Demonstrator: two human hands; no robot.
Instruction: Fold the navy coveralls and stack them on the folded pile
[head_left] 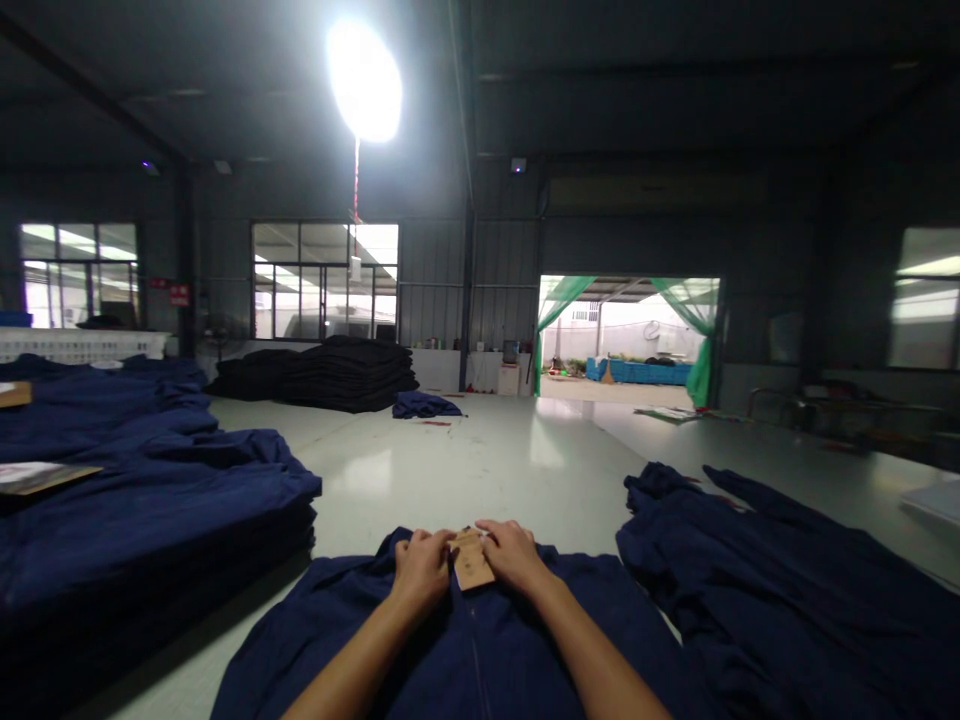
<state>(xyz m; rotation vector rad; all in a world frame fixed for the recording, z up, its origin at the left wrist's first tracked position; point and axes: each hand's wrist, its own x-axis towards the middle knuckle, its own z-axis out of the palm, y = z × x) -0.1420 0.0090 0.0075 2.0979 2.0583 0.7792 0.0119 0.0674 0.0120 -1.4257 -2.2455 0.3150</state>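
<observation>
A navy blue garment with a seam or zip down its middle lies spread in front of me on the table. At its upper edge hangs a brown cardboard hang tag. My left hand is at the tag's left side, fingers curled and closed at its upper corner. From the right, my right hand closes on the tag's other upper corner, next to the garment's collar area. The fingertips of both hands are partly hidden, and small print on the tag is too blurred to read.
A tall stack of navy garments stands at the left, with a card on top. More navy garments lie loosely at the right. Black folded cloth and a small navy piece sit farther back on the pale table.
</observation>
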